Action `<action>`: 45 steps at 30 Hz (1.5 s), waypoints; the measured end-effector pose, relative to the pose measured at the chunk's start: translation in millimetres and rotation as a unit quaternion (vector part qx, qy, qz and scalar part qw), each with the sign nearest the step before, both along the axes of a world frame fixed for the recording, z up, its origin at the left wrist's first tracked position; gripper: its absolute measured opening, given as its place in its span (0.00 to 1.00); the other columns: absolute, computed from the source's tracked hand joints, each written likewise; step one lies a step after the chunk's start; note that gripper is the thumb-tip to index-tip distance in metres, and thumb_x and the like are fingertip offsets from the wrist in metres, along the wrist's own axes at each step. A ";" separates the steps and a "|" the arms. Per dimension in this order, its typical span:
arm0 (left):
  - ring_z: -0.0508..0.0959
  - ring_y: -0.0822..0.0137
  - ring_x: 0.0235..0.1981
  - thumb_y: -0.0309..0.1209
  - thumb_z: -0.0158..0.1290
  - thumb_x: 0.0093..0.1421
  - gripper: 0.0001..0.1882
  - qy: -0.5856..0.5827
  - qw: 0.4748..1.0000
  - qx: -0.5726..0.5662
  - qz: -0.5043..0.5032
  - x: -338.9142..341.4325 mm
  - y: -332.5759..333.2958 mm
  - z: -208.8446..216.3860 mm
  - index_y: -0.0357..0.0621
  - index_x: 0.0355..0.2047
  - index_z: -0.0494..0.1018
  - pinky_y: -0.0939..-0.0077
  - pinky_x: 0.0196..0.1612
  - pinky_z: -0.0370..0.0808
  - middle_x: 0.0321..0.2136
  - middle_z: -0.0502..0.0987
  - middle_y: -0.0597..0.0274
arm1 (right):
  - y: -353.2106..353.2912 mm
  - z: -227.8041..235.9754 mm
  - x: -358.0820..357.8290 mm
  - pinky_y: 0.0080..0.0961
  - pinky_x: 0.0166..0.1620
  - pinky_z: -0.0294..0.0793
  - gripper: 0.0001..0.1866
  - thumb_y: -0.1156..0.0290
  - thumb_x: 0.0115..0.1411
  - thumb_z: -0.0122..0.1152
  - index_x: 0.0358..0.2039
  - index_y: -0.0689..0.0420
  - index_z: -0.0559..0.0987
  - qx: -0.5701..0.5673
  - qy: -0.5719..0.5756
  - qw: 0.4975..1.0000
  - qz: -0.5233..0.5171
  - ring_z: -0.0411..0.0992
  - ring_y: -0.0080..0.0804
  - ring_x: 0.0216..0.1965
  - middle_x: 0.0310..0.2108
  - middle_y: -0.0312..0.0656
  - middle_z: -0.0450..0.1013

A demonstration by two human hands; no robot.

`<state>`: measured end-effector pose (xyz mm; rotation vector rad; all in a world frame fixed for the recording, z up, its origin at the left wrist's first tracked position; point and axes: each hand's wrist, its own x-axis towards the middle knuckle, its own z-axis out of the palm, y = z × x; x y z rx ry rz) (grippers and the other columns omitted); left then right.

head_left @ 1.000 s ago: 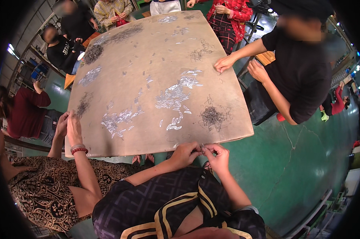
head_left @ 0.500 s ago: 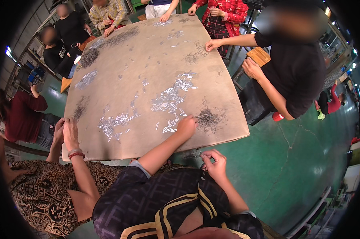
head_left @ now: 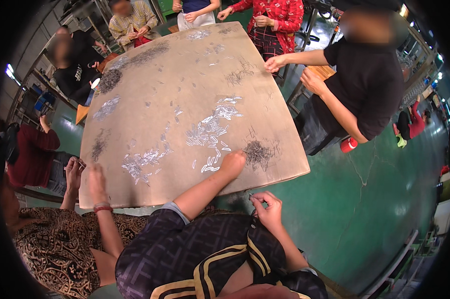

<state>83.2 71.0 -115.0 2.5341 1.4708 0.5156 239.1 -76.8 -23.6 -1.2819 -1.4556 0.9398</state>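
My left hand (head_left: 233, 165) rests on the cardboard-covered table (head_left: 150, 124), its fingers closed at the left edge of a pile of thin dark wire-like pieces (head_left: 257, 153). Whatever its fingertips pinch is hidden. Off the table's near edge, my right hand (head_left: 268, 208) is shut in a pinch on a small thin metal piece (head_left: 250, 196), too small to name. Just beyond my left hand lie loose, shiny, elongated loop-shaped pieces (head_left: 205, 132), with another spread of shiny pieces (head_left: 140, 163) farther left.
At my left, a co-worker's hands (head_left: 96, 184) work at the table's corner. On the right stands a person in black (head_left: 367, 92) beside a wooden board (head_left: 320, 73). Other people line the far side. More dark pieces (head_left: 110, 80) lie at the far left; a red container (head_left: 348, 145) is at right.
My left hand has shifted slightly down and left beside the dark pile; my right hand stays nearly in place. The left co-worker's hands have moved apart. The view has shifted a little.
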 end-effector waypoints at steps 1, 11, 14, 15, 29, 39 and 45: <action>0.77 0.51 0.30 0.23 0.47 0.50 0.04 0.009 1.000 0.001 -0.005 -0.3 0.6 0.4 0.36 0.25 0.70 0.61 0.32 0.75 0.27 0.73 0.49 | 0.9 0.0 0.2 0.17 0.21 0.68 0.01 0.82 0.52 0.61 0.26 0.64 0.78 -0.011 0.000 1.000 -0.004 0.69 0.20 0.18 0.21 0.38 0.70; 0.78 0.61 0.22 0.24 0.53 0.47 0.07 -0.187 0.942 -0.227 0.164 -18.3 2.8 24.6 0.34 0.28 0.74 0.70 0.26 0.75 0.22 0.77 0.51 | -2.9 0.3 2.8 0.20 0.29 0.71 0.03 0.79 0.50 0.63 0.27 0.62 0.78 -0.049 0.013 0.999 -0.015 0.73 0.27 0.22 0.22 0.41 0.73; 0.77 0.69 0.20 0.23 0.54 0.49 0.05 -0.393 0.814 -0.376 0.203 -28.4 3.7 17.6 0.34 0.27 0.74 0.76 0.22 0.73 0.18 0.76 0.57 | -1.4 6.5 2.6 0.21 0.29 0.72 0.03 0.79 0.51 0.62 0.28 0.62 0.78 -0.028 -0.015 0.999 -0.014 0.74 0.28 0.23 0.23 0.42 0.73; 0.76 0.71 0.19 0.22 0.54 0.50 0.04 -0.450 0.770 -0.405 0.202 -29.7 1.0 19.7 0.34 0.27 0.74 0.78 0.21 0.72 0.18 0.76 0.59 | -0.8 7.2 2.7 0.21 0.29 0.72 0.03 0.79 0.51 0.62 0.28 0.62 0.78 -0.017 -0.026 0.999 -0.014 0.74 0.28 0.23 0.23 0.42 0.73; 0.68 0.84 0.25 0.24 0.58 0.54 0.04 -0.424 0.805 -0.415 -0.012 -12.9 -87.3 107.6 0.39 0.29 0.73 0.88 0.28 0.66 0.23 0.72 0.74 | -2.7 7.8 -5.1 0.21 0.29 0.71 0.03 0.79 0.51 0.62 0.28 0.63 0.78 0.001 -0.022 0.997 -0.075 0.72 0.27 0.22 0.23 0.42 0.73; 0.68 0.80 0.23 0.28 0.55 0.56 0.06 -0.432 0.824 -0.360 -0.070 0.5 -91.9 97.9 0.39 0.30 0.71 0.83 0.27 0.67 0.22 0.72 0.71 | -10.0 7.7 -3.1 0.23 0.28 0.70 0.03 0.80 0.50 0.62 0.27 0.63 0.77 0.007 -0.058 0.991 -0.122 0.70 0.30 0.21 0.22 0.43 0.72; 0.69 0.76 0.29 0.27 0.54 0.57 0.05 -0.409 0.845 -0.308 -0.153 11.1 -84.1 104.9 0.40 0.31 0.70 0.79 0.34 0.68 0.27 0.70 0.67 | -12.6 9.3 5.4 0.23 0.27 0.70 0.04 0.81 0.49 0.62 0.28 0.64 0.78 0.016 -0.062 0.987 -0.144 0.70 0.28 0.21 0.22 0.43 0.72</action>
